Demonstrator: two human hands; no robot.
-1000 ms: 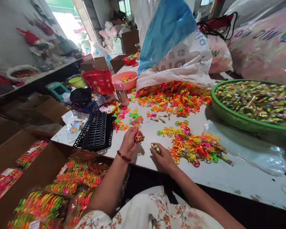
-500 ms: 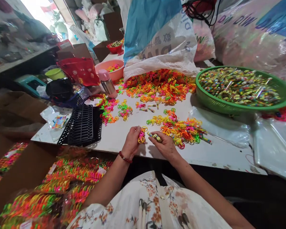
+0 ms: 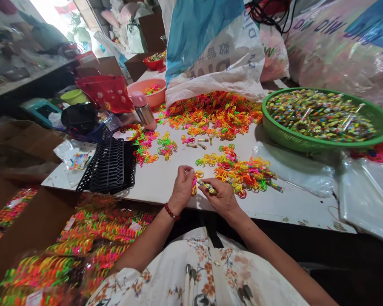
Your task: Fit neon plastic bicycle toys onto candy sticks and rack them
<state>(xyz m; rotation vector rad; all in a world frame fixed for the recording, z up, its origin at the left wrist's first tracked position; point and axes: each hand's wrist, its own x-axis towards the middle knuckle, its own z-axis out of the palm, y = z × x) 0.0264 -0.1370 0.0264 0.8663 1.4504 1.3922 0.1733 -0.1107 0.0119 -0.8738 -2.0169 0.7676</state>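
Over the table's front edge, my left hand (image 3: 182, 188) is closed on a small yellow and pink plastic piece with ring shapes (image 3: 195, 182). Facing it, my right hand (image 3: 222, 197) grips several short tubes with a colourful print (image 3: 208, 187). One tube end points at the plastic piece; whether they touch I cannot tell. Just right of my right hand lies a heap of plastic pieces with printed tubes in them (image 3: 242, 175). Beyond my hands, a few loose printed tubes (image 3: 201, 143) lie on the white table (image 3: 159, 180).
A green basket (image 3: 325, 146) full of printed tubes stands at the right. Plastic pieces spill from a large woven sack (image 3: 217, 51) at the back. Black plastic baskets (image 3: 110, 165) and a pink-capped flask (image 3: 144, 112) are on the left. Clear plastic bags (image 3: 370, 193) lie at the right.
My left hand has turned and moved slightly right, bringing the yellow and pink piece closer to the tube end. My right hand has barely moved.
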